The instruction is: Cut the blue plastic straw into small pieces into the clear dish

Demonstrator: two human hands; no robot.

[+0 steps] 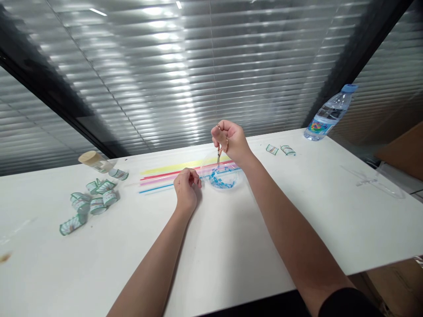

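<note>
My right hand is raised over a clear plastic bowl, with thumb and fingers through the loops of small scissors. The blades point down into the bowl. Short blue cut pieces lie scattered inside it. Left of the bowl, my left hand rests low on the table with its fingers curled together; what they hold, if anything, is hidden. Long thin straws lie behind and beside that hand: yellow, red, pink and blue.
Several small green-and-white printed packets lie on the white table at left, by a clear jar with a tan lid. Two similar pieces lie at right. A water bottle and a transparent propeller-like item are farther right. Blinds stand behind.
</note>
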